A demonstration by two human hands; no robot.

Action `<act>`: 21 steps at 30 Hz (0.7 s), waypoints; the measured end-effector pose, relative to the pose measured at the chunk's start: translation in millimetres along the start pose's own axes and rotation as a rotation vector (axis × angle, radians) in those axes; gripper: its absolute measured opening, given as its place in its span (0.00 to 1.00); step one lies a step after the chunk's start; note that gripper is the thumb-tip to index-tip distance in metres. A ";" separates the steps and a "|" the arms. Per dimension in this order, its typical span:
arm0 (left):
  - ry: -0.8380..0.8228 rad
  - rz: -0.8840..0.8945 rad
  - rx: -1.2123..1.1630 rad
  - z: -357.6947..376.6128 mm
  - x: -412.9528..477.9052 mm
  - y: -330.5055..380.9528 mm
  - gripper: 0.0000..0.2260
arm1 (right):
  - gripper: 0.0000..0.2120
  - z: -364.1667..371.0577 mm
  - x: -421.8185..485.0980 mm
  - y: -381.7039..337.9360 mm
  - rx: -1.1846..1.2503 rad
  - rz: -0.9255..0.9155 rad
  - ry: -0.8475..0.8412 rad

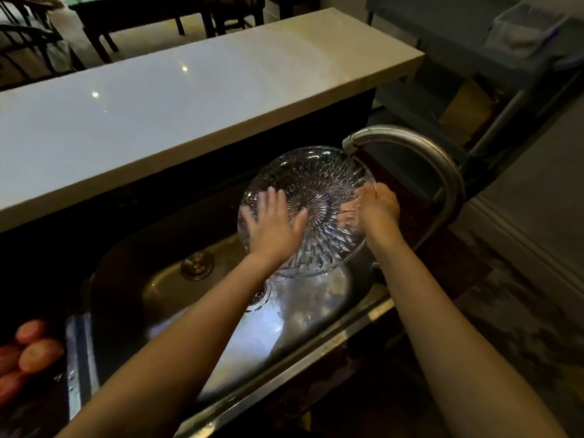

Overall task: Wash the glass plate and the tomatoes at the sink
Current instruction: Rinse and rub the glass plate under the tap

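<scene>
A person rinses a cut-pattern glass plate [316, 184] under a running faucet [410, 143], holding it tilted above the right end of a steel sink [151, 279]. The left hand [271, 222] lies flat against the plate's face, fingers straight and spread, gripping nothing. The right hand [376, 207] curls round the plate's right rim, with fingertips visible through the glass, and appears to carry most of the weight. The water stream [350, 172] strikes the plate near that rim, just above the gripping hand. The tomatoes [39, 355] sit unwashed on the dark surface left of the sink, well apart from the plate. To do this step well, the flat palm likely needs to sweep over the whole face while the right hand turns the plate, so the stream reaches the grooves on the far and left sides, which appear to lie out of its path. Wet patterned glass is probably slippery and heavy, so keeping the plate low over the basin and the rim grip firm would limit the harm from a slip. The rim also sits close to the spout, and a knock there could chip it. A round drain stopper [197, 265] rests on the basin floor to the left, below the plate.
</scene>
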State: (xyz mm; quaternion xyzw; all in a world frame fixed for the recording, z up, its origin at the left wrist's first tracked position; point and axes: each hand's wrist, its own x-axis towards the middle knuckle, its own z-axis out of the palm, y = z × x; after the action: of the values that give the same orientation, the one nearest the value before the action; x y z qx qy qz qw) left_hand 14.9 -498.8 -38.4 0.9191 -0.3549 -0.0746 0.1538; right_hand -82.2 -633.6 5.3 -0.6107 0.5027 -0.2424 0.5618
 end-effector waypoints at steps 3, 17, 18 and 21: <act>0.016 0.252 -0.065 4.0 8.3 43.0 0.28 | 0.12 -2.1 -8.4 1.7 -0.041 -0.017 0.049; -0.038 0.500 -0.002 8.1 1.7 50.0 0.27 | 0.11 -6.6 -14.9 11.3 0.121 0.021 0.101; -0.038 0.556 0.002 9.0 0.9 56.2 0.27 | 0.10 -4.7 -16.0 9.5 0.141 0.032 0.105; -0.013 0.501 0.003 -0.6 19.2 42.4 0.26 | 0.09 -4.8 -15.0 7.2 0.143 0.009 0.117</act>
State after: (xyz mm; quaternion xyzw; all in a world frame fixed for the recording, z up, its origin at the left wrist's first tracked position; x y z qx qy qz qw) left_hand 2.5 -541.3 -24.2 0.8023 -0.5726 -0.0394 0.1639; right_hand -94.5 -621.5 3.8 -0.5517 0.5188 -0.3101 0.5748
